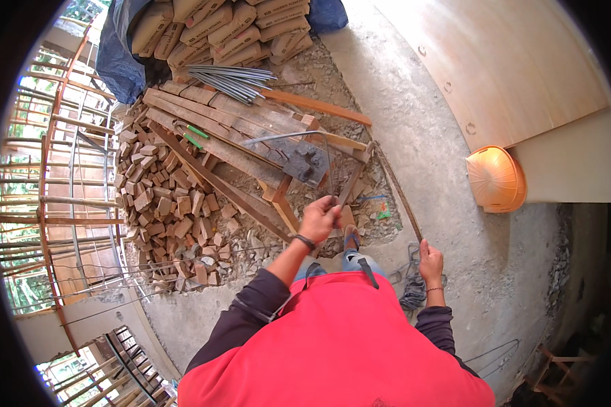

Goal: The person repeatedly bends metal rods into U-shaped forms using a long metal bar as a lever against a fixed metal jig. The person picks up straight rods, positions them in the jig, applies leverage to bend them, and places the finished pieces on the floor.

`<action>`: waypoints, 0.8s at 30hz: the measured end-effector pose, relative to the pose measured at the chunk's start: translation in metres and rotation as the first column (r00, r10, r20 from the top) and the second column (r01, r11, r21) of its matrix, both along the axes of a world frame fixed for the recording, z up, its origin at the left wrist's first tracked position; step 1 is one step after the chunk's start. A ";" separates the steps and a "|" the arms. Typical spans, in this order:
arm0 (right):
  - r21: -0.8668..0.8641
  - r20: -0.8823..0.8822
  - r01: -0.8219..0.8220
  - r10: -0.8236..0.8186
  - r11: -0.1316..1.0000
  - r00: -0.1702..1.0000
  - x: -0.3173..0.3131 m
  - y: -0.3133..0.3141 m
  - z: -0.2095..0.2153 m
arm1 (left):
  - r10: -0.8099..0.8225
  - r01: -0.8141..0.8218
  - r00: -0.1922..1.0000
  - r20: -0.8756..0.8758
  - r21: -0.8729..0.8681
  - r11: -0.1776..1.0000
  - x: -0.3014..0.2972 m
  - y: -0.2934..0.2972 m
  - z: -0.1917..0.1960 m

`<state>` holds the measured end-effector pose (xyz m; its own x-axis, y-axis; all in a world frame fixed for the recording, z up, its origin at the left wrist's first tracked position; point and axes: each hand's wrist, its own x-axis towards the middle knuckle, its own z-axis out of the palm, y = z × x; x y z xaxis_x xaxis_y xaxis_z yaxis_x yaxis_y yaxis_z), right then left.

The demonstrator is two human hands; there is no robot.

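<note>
While the left hand [320,218] is clenched around a thin steel rod [329,169] just below the metal bending jig [305,165] on the wooden bench [237,129], the right hand [430,261], right of the jig, grips a long bar [397,193], so bending appears under way, calling for steady leverage.

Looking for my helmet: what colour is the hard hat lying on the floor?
Orange; the hard hat shows clearly in the head view, right side.

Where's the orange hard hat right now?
In the head view the orange hard hat lies on the concrete floor at right, against the corner of the pale plywood sheet, well above the right hand.
</note>
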<state>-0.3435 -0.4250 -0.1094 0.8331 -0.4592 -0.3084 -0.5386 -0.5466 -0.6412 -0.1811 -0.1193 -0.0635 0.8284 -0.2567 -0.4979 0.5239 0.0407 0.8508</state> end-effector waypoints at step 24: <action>-0.028 -0.073 -0.071 0.069 0.997 0.995 -0.021 0.083 0.029 | -0.689 0.727 0.686 -0.231 0.190 0.660 0.043 0.164 0.019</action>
<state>-0.3648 -0.3421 -0.0801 0.8397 -0.4107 -0.3554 -0.5425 -0.6036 -0.5842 -0.1383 0.0448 -0.0442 0.3714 -0.5920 -0.7153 0.4075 -0.5883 0.6985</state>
